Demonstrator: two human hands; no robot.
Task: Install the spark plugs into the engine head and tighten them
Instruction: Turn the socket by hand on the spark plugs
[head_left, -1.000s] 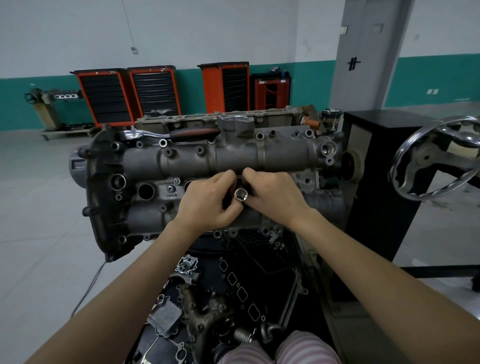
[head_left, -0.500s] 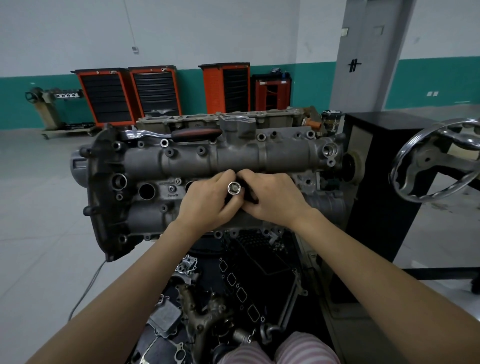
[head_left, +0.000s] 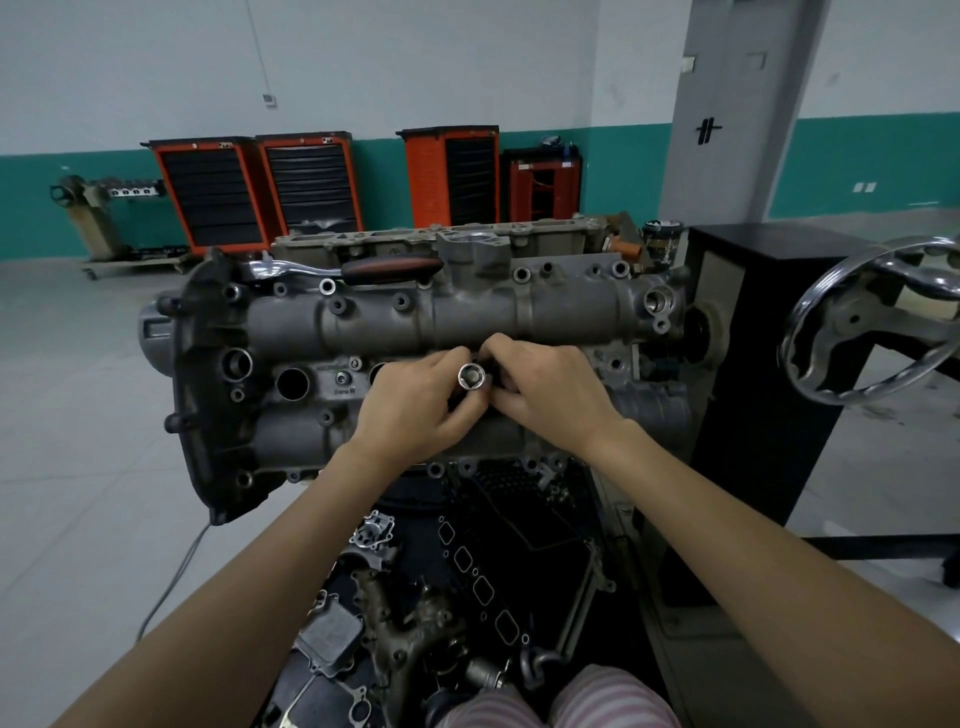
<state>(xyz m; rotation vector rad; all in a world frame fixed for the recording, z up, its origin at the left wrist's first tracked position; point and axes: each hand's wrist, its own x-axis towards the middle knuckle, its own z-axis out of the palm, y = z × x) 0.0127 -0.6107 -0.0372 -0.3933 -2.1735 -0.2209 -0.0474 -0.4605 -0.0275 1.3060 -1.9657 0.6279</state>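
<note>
Here, socket (head_left: 471, 376) open end up, toward camera

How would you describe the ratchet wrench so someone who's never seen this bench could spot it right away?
Find the grey engine head on the stand, then look along its far upper edge, left of centre. The ratchet wrench lies flat there, untouched by either hand. Its shiny chrome shank and black-and-red grip stand out from the dull castings.
</note>
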